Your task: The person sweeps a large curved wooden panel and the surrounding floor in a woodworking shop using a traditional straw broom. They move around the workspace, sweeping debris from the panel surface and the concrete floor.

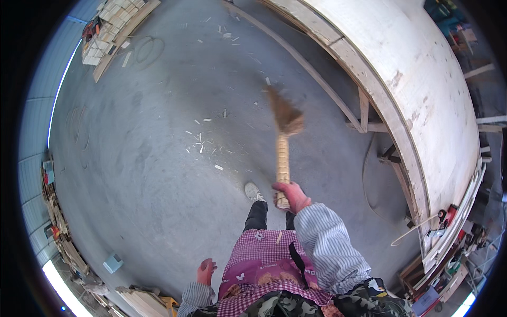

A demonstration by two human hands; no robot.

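Observation:
My right hand is wrapped round the ribbed, pale handle of a short straw broom. The broom points away from me, its brown bristles fanned out and blurred by motion just above the grey floor. My left hand hangs low beside my checked apron, holding nothing, its fingers loosely bent and apart. Left of the broom lie scattered wood scraps, small pale slivers on the concrete. More bits trail off beyond the bristle tips.
A large wooden board on a timber frame stands along the right, with a hose on the floor beside it. Wood blocks are stacked at the far left. A light blue container sits at the near left. My shoe shows ahead.

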